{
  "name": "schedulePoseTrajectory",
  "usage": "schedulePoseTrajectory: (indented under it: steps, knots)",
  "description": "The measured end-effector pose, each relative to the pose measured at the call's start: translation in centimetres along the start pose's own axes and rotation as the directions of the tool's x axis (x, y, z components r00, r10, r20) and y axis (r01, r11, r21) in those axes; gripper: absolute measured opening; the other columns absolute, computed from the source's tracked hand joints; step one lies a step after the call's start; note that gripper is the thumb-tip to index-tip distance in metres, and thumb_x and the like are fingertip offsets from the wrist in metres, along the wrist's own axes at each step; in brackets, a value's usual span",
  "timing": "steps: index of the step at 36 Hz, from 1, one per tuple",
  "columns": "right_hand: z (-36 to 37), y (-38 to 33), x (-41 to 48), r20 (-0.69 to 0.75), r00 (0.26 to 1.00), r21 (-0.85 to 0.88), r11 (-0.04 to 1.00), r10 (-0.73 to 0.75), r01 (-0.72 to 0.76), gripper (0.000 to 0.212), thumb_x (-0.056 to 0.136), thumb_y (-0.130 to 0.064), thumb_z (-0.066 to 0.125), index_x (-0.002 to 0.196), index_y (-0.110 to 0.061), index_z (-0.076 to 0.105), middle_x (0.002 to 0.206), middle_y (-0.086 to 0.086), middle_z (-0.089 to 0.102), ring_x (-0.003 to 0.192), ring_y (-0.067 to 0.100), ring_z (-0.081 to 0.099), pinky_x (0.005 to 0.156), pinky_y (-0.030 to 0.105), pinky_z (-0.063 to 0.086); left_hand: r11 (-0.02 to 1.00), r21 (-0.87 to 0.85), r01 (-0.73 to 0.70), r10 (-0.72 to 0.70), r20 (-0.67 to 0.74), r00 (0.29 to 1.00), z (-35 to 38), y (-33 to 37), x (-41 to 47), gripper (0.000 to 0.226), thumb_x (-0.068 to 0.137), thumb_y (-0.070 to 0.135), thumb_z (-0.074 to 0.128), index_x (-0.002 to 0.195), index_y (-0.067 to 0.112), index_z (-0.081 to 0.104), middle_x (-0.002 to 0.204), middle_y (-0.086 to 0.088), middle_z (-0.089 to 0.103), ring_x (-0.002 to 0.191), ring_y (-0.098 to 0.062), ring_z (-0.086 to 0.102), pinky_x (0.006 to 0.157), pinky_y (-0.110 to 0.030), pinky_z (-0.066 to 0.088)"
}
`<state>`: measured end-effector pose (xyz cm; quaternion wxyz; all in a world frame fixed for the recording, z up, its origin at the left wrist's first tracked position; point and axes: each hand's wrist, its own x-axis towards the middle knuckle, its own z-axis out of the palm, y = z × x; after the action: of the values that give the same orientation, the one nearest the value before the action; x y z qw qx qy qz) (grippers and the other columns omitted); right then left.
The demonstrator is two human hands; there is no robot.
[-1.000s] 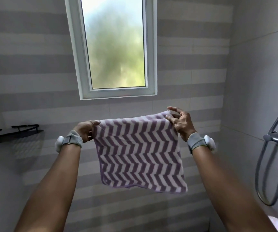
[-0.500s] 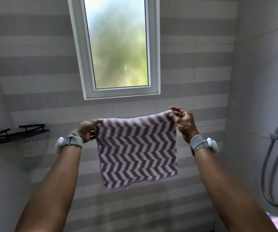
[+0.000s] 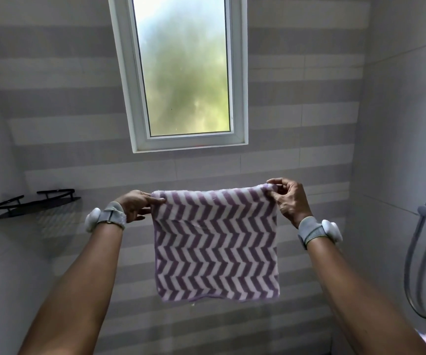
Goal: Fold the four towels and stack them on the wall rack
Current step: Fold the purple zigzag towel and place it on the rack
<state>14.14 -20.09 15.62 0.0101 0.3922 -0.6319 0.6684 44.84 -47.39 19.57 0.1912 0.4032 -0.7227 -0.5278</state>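
I have the purple-and-white chevron terry towel (image 3: pixel 215 242) hanging in the air in front of the grey striped tiled wall (image 3: pixel 309 139), below the white-framed frosted window (image 3: pixel 186 73), touching nothing but my hands. My left hand (image 3: pixel 135 204) pinches its upper left corner between thumb and forefinger. My right hand (image 3: pixel 290 201) pinches the upper right corner with curled fingers, so the top edge runs nearly level and taut between the two while the rest drops flat. A faint ridge across the cloth near the top and a thick lower hem make me think it is already doubled over once, though I cannot be sure from this angle. I judge it light, soft and limp: it will sag wherever I let go, the pile should stop it sliding through my fingers, and nothing about it can break. The corners are the right places to hold, since a grip in the middle would bunch it. For the next fold I would bring one corner across to the other and let the cloth's own weight draw the crease straight. The black metal corner rack (image 3: pixel 35 206) sits on the wall well to my left, apart from the towel, and no towel shows above its rail. A grey shower hose (image 3: pixel 411 265) hangs at my right.
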Motion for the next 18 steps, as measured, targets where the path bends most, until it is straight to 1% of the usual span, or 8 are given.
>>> schedulePoseTrajectory:
  steps: [3,5,8,9,10,13,15,18]
  knots:
    - [-0.2,0.6,0.0,-0.016,1.0,-0.107,0.994,-0.015,0.013,0.01,0.086,-0.014,0.076,0.096,-0.013,0.073,0.092,0.004,0.075,0.083,0.012,0.069,0.076,0.02,0.057,0.998,-0.003,-0.069,0.068,-0.056,0.996,0.3,0.0,0.1,0.032,0.083,0.032,0.076,0.112,0.019,0.071,0.11,0.004,0.068,0.101,-0.016,0.059,0.094,-0.04,0.032]
    - [-0.3,1.0,-0.1,-0.054,0.997,-0.235,0.971,-0.052,0.038,0.007,0.086,-0.017,0.075,0.091,-0.021,0.073,0.09,-0.003,0.073,0.086,0.013,0.069,0.08,0.027,0.056,0.988,-0.009,-0.153,0.151,-0.111,0.982,0.7,0.1,0.3,0.026,0.085,0.03,0.075,0.108,0.018,0.072,0.108,0.004,0.069,0.109,-0.018,0.057,0.096,-0.039,0.032]
    - [-0.3,1.3,-0.3,-0.073,0.992,-0.332,0.94,-0.101,0.071,0.007,0.088,-0.014,0.071,0.091,-0.021,0.07,0.09,-0.004,0.07,0.088,0.014,0.065,0.08,0.024,0.047,0.933,-0.045,-0.358,0.348,-0.147,0.926,1.2,0.0,0.7,0.005,0.088,0.019,0.072,0.093,0.019,0.072,0.086,0.011,0.074,0.11,-0.023,0.063,0.088,-0.025,0.051]
    - [-0.3,1.1,-0.3,-0.054,0.993,-0.335,0.938,-0.108,0.084,0.007,0.089,-0.013,0.069,0.092,-0.019,0.068,0.093,-0.001,0.069,0.09,0.015,0.064,0.08,0.022,0.045,0.915,-0.037,-0.402,0.392,-0.153,0.907,1.3,0.1,0.6,0.003,0.089,0.019,0.07,0.092,0.019,0.072,0.084,0.011,0.075,0.107,-0.024,0.065,0.084,-0.022,0.054]
    - [-0.4,1.1,-0.1,-0.03,0.994,-0.325,0.941,-0.107,0.092,0.006,0.09,-0.013,0.068,0.093,-0.018,0.066,0.098,0.003,0.067,0.092,0.015,0.063,0.079,0.019,0.044,0.904,-0.021,-0.426,0.418,-0.159,0.895,1.4,0.1,0.4,0.006,0.091,0.022,0.069,0.093,0.017,0.072,0.087,0.007,0.075,0.105,-0.025,0.066,0.083,-0.024,0.056]
    - [-0.8,0.5,0.6,0.044,0.996,-0.235,0.968,-0.075,0.083,0.006,0.094,-0.015,0.064,0.096,-0.015,0.059,0.108,0.01,0.059,0.09,0.013,0.064,0.07,0.012,0.048,0.884,-0.012,-0.468,0.459,-0.17,0.872,1.2,0.2,0.1,0.033,0.091,0.041,0.065,0.104,0.01,0.071,0.101,-0.008,0.075,0.102,-0.027,0.069,0.092,-0.04,0.056]
    - [-1.0,-0.4,0.8,0.076,0.993,-0.212,0.972,-0.09,0.104,0.008,0.097,-0.015,0.06,0.098,-0.012,0.054,0.1,0.009,0.06,0.088,0.018,0.061,0.071,0.018,0.05,0.861,-0.035,-0.508,0.493,-0.191,0.849,1.1,0.5,-0.2,0.039,0.091,0.046,0.063,0.105,0.011,0.071,0.102,-0.008,0.075,0.098,-0.024,0.07,0.094,-0.045,0.055]
    - [-1.2,-2.2,0.5,0.095,0.989,-0.139,0.982,-0.112,0.125,0.01,0.099,-0.016,0.056,0.103,-0.009,0.049,0.098,0.011,0.061,0.088,0.021,0.061,0.073,0.028,0.054,0.819,-0.109,-0.563,0.528,-0.242,0.814,1.4,1.3,-1.2,0.039,0.089,0.047,0.064,0.106,0.012,0.071,0.104,-0.008,0.075,0.093,-0.02,0.069,0.092,-0.042,0.055]
